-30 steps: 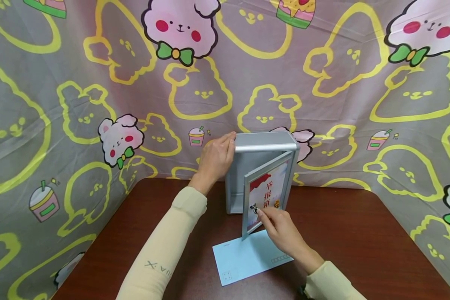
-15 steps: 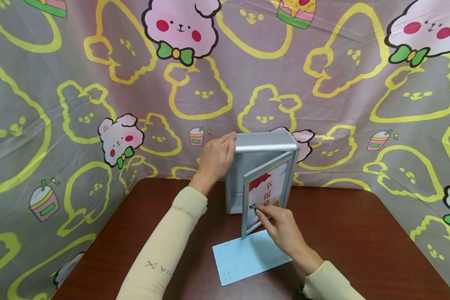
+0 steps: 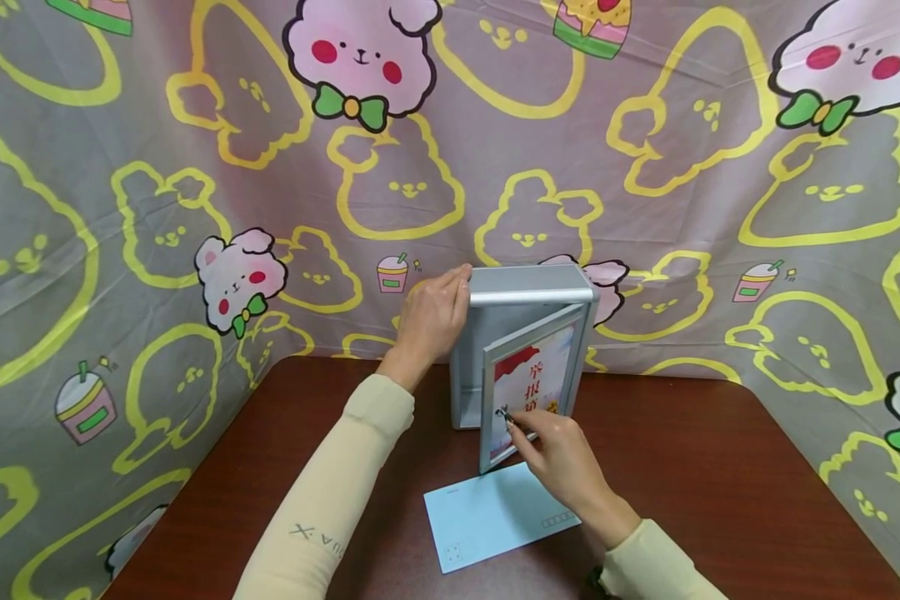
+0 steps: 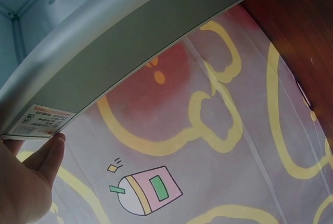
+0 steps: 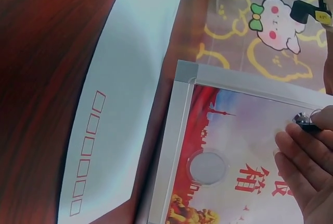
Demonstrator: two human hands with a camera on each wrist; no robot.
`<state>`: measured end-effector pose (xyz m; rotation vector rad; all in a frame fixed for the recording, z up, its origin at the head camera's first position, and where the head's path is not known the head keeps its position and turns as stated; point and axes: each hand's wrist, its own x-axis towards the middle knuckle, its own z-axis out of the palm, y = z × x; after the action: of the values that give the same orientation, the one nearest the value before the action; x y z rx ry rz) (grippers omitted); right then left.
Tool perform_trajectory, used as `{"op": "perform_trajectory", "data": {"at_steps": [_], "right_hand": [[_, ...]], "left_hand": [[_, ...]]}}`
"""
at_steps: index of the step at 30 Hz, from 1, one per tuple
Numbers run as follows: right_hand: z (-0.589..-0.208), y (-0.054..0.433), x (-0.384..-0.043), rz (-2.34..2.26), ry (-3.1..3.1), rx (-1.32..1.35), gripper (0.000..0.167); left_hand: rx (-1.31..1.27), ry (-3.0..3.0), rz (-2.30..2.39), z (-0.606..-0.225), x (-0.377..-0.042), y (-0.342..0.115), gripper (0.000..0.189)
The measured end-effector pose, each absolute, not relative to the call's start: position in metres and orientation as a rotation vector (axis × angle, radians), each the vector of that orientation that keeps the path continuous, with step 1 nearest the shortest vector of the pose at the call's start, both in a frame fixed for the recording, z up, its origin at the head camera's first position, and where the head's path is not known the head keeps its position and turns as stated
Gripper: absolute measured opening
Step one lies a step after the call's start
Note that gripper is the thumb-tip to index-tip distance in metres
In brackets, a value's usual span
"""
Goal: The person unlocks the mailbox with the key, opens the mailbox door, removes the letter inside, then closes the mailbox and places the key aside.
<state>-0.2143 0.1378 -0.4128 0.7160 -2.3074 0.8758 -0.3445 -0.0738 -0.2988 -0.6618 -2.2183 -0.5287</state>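
Observation:
A silver metal letter box (image 3: pixel 532 283) with red characters on its door stands on the table, its door (image 3: pixel 516 362) swung partway out from the right-hand hinge side. My left hand (image 3: pixel 433 317) holds the box's upper left corner; in the left wrist view its fingers (image 4: pixel 49 159) reach round the back edge beside a printed label. At the door's lock (image 5: pixel 301 119), my right hand (image 3: pixel 562 454) pinches a small dark-headed key (image 5: pixel 310 127). A pale blue envelope (image 3: pixel 487 521) lies flat just in front of the door, with a row of printed postcode squares.
The dark red-brown wooden table (image 3: pixel 690 467) extends to both sides. A cartoon-print cloth (image 3: pixel 682 208) hangs close behind the box and along both sides.
The door has swung slightly left, toward the box, with my right hand moving along at the key. My left hand stays on the box corner.

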Motion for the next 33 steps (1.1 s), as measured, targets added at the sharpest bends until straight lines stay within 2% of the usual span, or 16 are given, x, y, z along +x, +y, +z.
{"op": "perform_trajectory", "data": {"at_steps": [33], "right_hand": [[-0.419,0.122,-0.231,0.756,-2.227,0.747,0.006]], "left_hand": [[-0.655,-2.240,-0.532,-0.298,-0.342,-0.074,0.047]]}}
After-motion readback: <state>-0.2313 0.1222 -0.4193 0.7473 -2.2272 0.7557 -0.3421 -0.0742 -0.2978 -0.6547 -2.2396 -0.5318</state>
